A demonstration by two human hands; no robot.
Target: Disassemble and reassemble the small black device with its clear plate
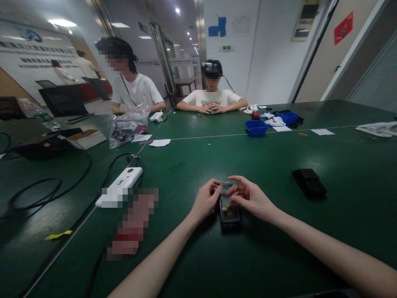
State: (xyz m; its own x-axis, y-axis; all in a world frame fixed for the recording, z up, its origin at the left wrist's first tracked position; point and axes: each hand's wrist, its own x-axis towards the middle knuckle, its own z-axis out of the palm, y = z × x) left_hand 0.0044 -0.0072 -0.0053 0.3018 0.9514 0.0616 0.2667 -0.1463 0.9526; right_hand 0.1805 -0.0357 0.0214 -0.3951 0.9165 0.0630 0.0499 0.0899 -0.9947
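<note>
A small dark rectangular device (230,212) with a glossy face lies on the green table (279,248) in front of me. My left hand (205,200) grips its left edge with curled fingers. My right hand (249,196) is curled over its top, fingertips pinched on its upper end. A small yellowish spot shows on the device's face. What the fingertips hold beyond the device is too small to make out.
A black block (309,183) lies to the right. A white power strip (120,185) and black cables (46,186) sit left. Farther off are blue bins (256,126), a plastic bag (128,124), a cardboard box (87,138), paper slips. Two people sit across the table.
</note>
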